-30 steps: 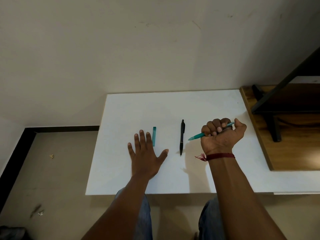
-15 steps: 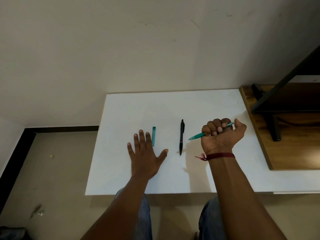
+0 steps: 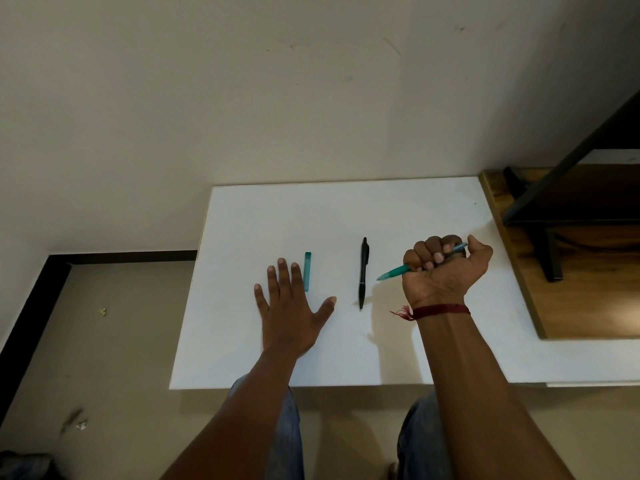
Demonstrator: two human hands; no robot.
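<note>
Right hand (image 3: 446, 268), raised above the right half of the white desk (image 3: 346, 209): the fingers are curled into a fist, clamped round a teal pen (image 3: 394, 271), knuckles toward the far edge and the back of the wrist toward the near edge. The pen crosses the fist at a slant. Its writing tip sticks out on the left, angled slightly downward, and its rear end shows beside the thumb. A red thread (image 3: 440, 310) circles the wrist, and the forearm rises steeply from the near edge. Left hand (image 3: 291, 306), lying palm down on the desk left of centre: the fingers are straight and slightly apart, the thumb is spread toward the right, and nothing is held. A teal cap (image 3: 307, 271) lies just beside the index finger, parallel to it, with its long axis toward the far edge. A black pen (image 3: 362, 271) lies between the two hands, lengthwise from the far edge toward the near edge, tip nearest the near edge, touched by neither hand. A wooden surface (image 3: 588, 306) adjoins the desk's right edge.
</note>
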